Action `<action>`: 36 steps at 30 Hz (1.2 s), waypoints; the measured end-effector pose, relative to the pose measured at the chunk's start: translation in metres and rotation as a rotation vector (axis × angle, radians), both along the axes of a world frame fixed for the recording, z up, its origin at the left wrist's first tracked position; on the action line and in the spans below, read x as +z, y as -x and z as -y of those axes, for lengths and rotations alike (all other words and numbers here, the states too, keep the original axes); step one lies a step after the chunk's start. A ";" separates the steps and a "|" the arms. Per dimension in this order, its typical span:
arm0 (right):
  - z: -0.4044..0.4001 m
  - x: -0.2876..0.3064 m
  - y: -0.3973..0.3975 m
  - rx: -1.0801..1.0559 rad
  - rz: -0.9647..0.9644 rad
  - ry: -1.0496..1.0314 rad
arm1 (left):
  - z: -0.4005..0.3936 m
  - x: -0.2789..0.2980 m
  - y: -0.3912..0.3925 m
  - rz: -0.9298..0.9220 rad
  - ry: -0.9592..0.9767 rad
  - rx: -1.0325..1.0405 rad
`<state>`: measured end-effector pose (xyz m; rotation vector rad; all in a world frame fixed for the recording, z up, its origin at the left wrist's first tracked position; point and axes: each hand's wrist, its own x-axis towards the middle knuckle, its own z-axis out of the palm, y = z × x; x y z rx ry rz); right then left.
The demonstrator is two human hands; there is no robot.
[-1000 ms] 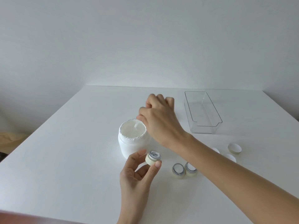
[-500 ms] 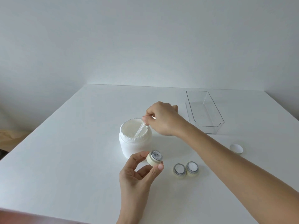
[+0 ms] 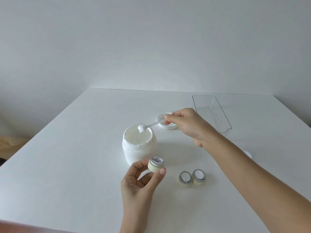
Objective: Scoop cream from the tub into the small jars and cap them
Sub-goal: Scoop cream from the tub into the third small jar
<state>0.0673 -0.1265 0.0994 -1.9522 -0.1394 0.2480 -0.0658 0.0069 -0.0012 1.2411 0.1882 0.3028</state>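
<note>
Right hand [image 3: 190,126] pinches the handle of a small white plastic spatula [image 3: 151,126] between thumb and fingers, its cream-loaded tip hovering over the far rim of the open white plastic cream tub [image 3: 138,148], likely so drips fall back in. Left hand [image 3: 138,184] pinches a small pale-yellow jar with a silver rim [image 3: 156,163] between thumb and fingertips, mouth up, just in front of the tub for a short transfer. Two more jars [image 3: 191,179] sit uncapped on the white surface [image 3: 67,165], well clear of both hands; tub's white lid [image 3: 166,122] lies behind the right fingers.
</note>
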 end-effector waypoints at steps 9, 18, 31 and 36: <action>0.036 -0.016 0.036 0.006 -0.098 0.002 | 0.000 0.005 0.001 0.011 0.093 0.004; 0.037 -0.028 0.052 -0.006 -0.081 0.091 | 0.000 0.003 0.001 0.018 0.102 -0.002; 0.047 -0.025 0.064 -0.116 0.310 0.107 | 0.000 0.000 0.000 0.005 0.016 -0.010; 0.039 -0.028 0.082 -0.120 0.717 0.263 | 0.000 -0.002 0.000 0.006 -0.028 -0.023</action>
